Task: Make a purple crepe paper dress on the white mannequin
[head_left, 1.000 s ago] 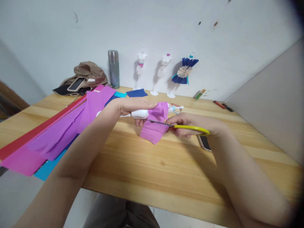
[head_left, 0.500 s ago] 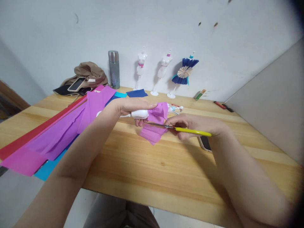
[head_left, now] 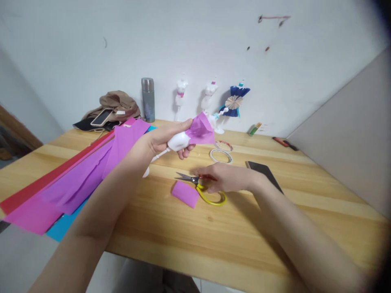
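Observation:
Tilted in the air, a small white mannequin (head_left: 179, 141) is gripped in my left hand (head_left: 168, 137), its neck pointing up to the right. Purple paper (head_left: 200, 130) wraps its upper body, and my thumb presses near the paper's edge. My right hand (head_left: 227, 178) has its fingers around the handle of a pair of scissors (head_left: 195, 179) with red and yellow grips, low over the table. The scissors' blades are parted and point left. Just under them lies a cut piece of purple paper (head_left: 185, 194), apart from the mannequin.
Long sheets of coloured paper (head_left: 88, 179) lie at the left. Tape rings (head_left: 220, 156) and a dark phone (head_left: 264, 174) are on the right. Along the wall stand a thermos (head_left: 148, 99), two white mannequins (head_left: 181, 91) and one in a blue paper dress (head_left: 234, 101). A brown cloth bag (head_left: 119, 103) is back left.
The purple paper piece has come away from the mannequin and lies on the table. My right hand has lowered the scissors toward the tabletop. The mannequin is tilted further up.

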{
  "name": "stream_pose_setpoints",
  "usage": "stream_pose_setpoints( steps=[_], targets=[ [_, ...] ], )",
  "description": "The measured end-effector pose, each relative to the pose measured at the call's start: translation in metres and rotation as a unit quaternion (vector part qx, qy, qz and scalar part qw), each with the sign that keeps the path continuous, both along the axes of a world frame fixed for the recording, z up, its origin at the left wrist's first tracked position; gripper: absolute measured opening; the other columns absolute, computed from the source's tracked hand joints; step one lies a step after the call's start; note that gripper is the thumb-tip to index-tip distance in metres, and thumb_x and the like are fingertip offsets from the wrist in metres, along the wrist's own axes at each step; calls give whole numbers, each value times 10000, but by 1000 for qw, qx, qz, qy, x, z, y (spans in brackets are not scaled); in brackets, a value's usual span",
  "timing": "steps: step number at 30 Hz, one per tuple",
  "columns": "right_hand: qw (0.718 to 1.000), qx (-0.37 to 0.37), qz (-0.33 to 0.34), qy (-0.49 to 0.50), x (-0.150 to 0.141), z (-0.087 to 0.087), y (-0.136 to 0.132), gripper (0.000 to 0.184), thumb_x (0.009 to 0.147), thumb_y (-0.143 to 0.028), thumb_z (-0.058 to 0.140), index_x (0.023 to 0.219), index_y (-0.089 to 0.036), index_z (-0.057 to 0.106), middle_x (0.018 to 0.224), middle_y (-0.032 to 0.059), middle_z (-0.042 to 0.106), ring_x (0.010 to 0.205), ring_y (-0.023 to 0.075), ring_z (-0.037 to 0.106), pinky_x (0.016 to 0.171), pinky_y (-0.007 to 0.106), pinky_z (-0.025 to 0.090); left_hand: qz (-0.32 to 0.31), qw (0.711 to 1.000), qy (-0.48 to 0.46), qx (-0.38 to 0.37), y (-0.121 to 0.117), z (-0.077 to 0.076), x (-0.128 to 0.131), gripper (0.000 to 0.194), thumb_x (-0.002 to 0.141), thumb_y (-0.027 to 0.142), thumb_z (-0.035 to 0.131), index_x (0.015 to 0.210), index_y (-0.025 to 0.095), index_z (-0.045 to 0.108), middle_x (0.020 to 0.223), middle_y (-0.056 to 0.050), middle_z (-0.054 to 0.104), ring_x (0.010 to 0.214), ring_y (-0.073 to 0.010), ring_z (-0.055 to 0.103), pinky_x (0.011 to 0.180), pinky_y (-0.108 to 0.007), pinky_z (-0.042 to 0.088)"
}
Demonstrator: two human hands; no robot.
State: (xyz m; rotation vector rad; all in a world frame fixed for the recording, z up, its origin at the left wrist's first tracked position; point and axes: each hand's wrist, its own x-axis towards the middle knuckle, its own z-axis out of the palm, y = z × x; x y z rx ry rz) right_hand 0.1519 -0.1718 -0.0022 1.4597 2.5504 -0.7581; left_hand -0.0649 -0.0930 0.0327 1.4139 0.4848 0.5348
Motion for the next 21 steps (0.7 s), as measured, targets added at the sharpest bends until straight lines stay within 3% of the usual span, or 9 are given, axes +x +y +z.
stream_pose_setpoints(
  steps=[3, 7, 10, 12, 15, 19, 21],
  targets=[
    [999, 34, -17, -11, -10, 0, -2, 504, 807, -156, 617, 1303, -240, 660, 975, 52, 763, 832, 193, 674, 717, 268, 440, -18, 999, -35, -1, 2, -2, 0, 471, 894, 589, 582, 908, 125, 657, 667, -78, 657, 525, -186, 623, 489, -295, 522],
    [977, 176, -119, 29, -13, 9, -3, 125, 859, -237, 623, 915, -198, 728, 840, 63, 748, 771, 199, 658, 666, 280, 412, -95, 990, -104, 2, 10, -10, 3, 584, 804, 671, 645, 998, 120, 651, 635, -47, 640, 479, -182, 609, 447, -284, 497],
    [952, 229, -177, 97, -8, 13, -2, 166, 888, -288, 610, 759, -186, 636, 711, 33, 688, 646, 156, 593, 621, 270, 392, -135, 982, -135, -12, 14, -16, 7, 579, 818, 693, 607, 956, 131, 636, 611, -33, 634, 448, -179, 610, 445, -278, 485],
    [965, 202, -142, 91, -5, 12, -2, 191, 853, -308, 653, 712, -193, 598, 659, 11, 657, 598, 142, 555, 594, 265, 372, -134, 980, -142, -30, 12, -16, 8, 562, 838, 704, 563, 862, 146, 620, 579, -34, 624, 408, -184, 594, 420, -278, 461],
    [987, 135, -67, 63, -1, 8, -2, 171, 813, -279, 691, 700, -192, 597, 750, 24, 715, 658, 148, 593, 613, 263, 378, -88, 987, -110, -74, 4, -10, 5, 577, 887, 715, 448, 772, 171, 603, 524, -43, 595, 364, -207, 573, 383, -294, 423],
    [996, 79, -31, 34, 0, 4, -2, 89, 794, -260, 682, 853, -194, 672, 867, 33, 736, 746, 170, 632, 641, 271, 391, -48, 995, -63, -68, -7, 0, -4, 557, 928, 659, 417, 737, 174, 615, 538, -68, 604, 394, -207, 586, 404, -298, 445],
    [998, 37, -42, -19, 1, 0, -2, 321, 716, -234, 726, 1034, -214, 688, 887, 26, 721, 763, 187, 640, 631, 272, 388, -65, 996, -63, -27, -10, 1, -6, 490, 913, 603, 512, 750, 156, 627, 577, -84, 629, 432, -202, 602, 426, -294, 475]
  ],
)
